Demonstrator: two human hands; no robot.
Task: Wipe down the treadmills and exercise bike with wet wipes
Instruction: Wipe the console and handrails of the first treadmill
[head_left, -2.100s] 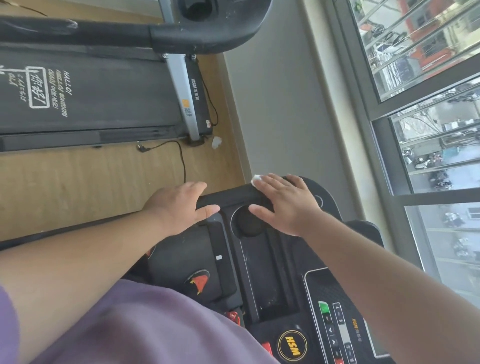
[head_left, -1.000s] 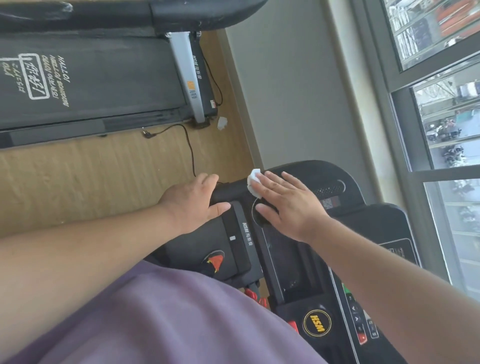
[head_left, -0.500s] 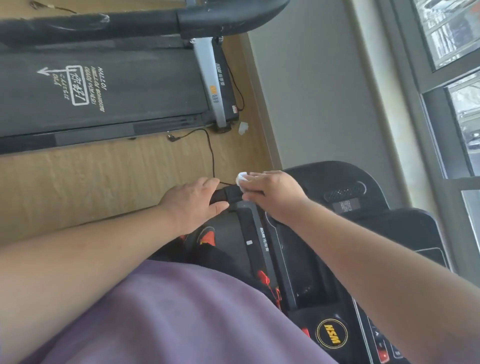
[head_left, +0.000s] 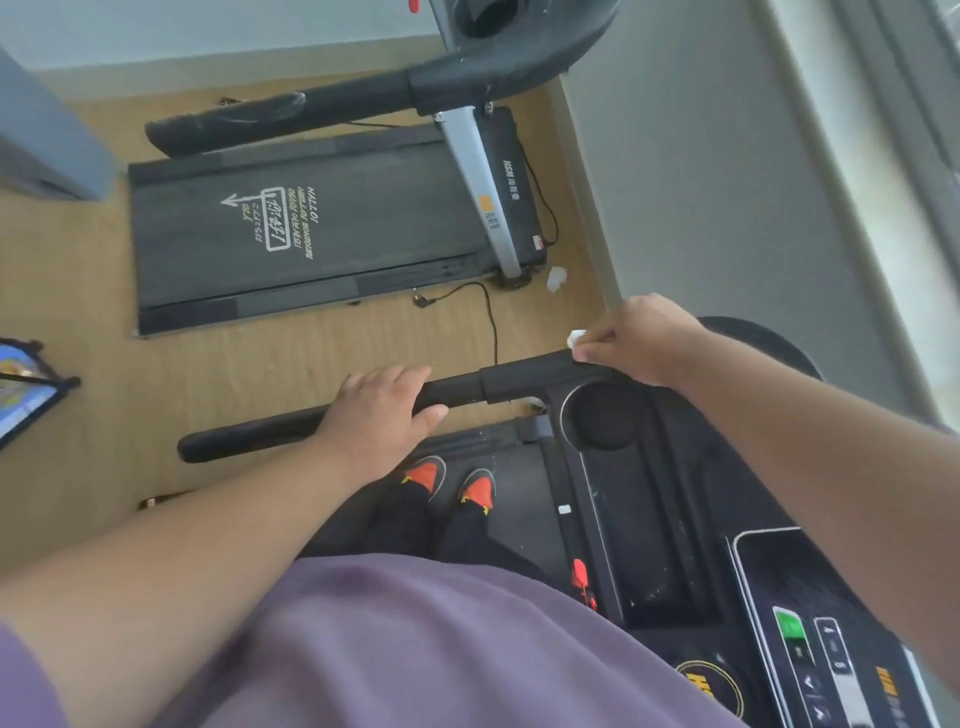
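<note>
Wooden floor (head_left: 78, 312) beside treadmill (head_left: 649, 519); left hand (head_left: 379, 410) grips its handrail (head_left: 291, 423), right hand (head_left: 639, 340) pinches wipe (head_left: 575, 339).

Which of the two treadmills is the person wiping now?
The near treadmill, the one the person stands on: the right hand presses the wipe on its handrail. Nobody touches the far treadmill.
</note>
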